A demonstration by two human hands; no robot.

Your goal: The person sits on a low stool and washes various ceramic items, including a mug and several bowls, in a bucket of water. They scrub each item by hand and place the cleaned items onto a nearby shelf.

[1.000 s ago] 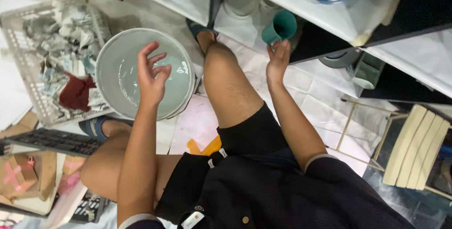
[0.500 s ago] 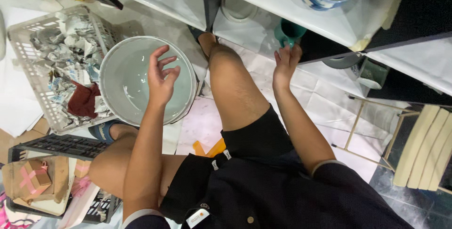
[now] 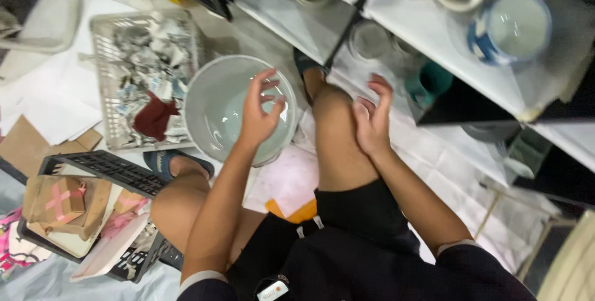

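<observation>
Plainly, the pale bowl (image 3: pixel 223 112) at centre left, round, deep and holding nothing visible, could tip if the left hand (image 3: pixel 260 112), fingers spread and empty above it, knocks its rim. The right hand (image 3: pixel 372 121), fingers loosely open, might bump the teal cup (image 3: pixel 427 84).

Empty left hand (image 3: pixel 259 112) above grey bowl (image 3: pixel 214 112)

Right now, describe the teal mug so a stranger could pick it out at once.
Find the white shelf unit at upper right. Beneath its edge, just past the right hand, sits the teal mug. It is the only teal piece; the mugs above it are white or blue-striped.
</observation>
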